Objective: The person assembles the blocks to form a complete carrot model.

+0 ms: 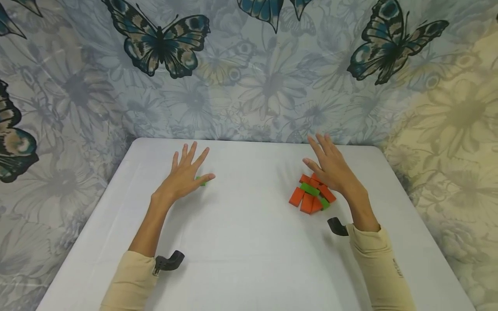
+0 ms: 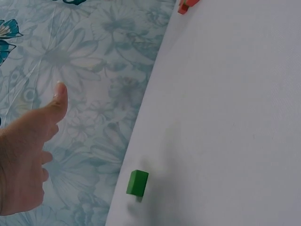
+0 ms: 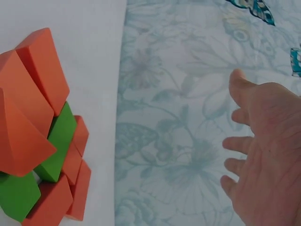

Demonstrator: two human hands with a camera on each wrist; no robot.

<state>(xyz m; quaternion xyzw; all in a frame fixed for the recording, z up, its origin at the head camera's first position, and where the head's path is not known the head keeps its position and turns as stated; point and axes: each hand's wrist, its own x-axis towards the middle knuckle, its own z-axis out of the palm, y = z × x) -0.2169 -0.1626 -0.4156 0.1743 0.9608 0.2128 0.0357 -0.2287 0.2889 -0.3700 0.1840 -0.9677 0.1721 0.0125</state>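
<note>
Spread fingers mark my left hand, which is raised over the left part of the white table and holds nothing. A small green block lies on the table by it, partly hidden behind the thumb in the head view. On the right, my right hand hovers with its fingers extended, also holding nothing. Just below and left of it sits a cluster of orange blocks and green blocks, packed close together. The right hand covers part of the cluster's far edge in the head view.
The white table ends at a back edge against a cloth printed with flowers and butterflies. Each sleeve carries a black wrist mount, one on the left and one on the right.
</note>
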